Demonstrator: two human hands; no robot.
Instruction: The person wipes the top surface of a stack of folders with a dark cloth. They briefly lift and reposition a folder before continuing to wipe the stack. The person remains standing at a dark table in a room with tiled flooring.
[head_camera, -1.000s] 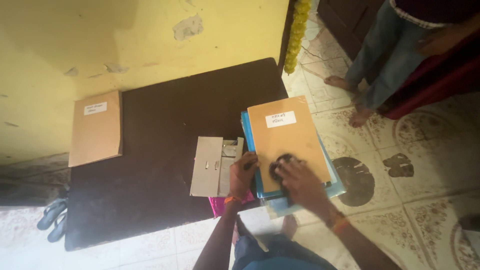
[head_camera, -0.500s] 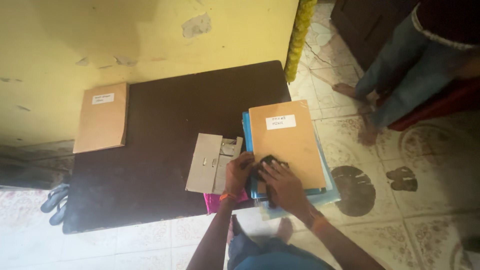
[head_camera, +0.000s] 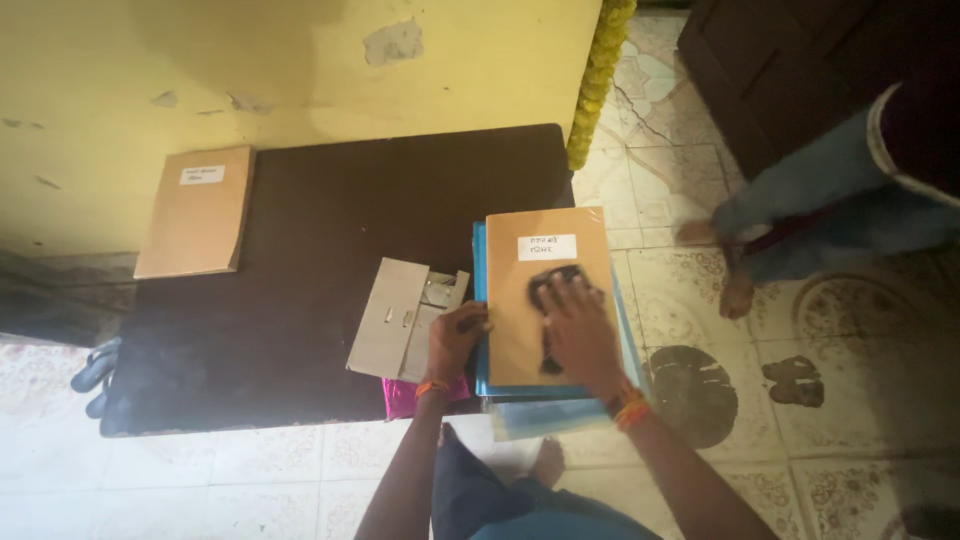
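Yellow wall, tiled floor, dark desk. Orange folder tops blue stack overhanging desk edge. Right hand fingers flat, pressing black cloth; left hand fingers closed on stack side. Risk: hard wipe could tip stack floorward.

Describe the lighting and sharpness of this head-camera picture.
Head view: dim, soft overall; the right hand with the dark cloth on the orange folder is slightly smeared; the other person's legs at right are motion-blurred; the yellow wall is shadowed at upper left; no glare.
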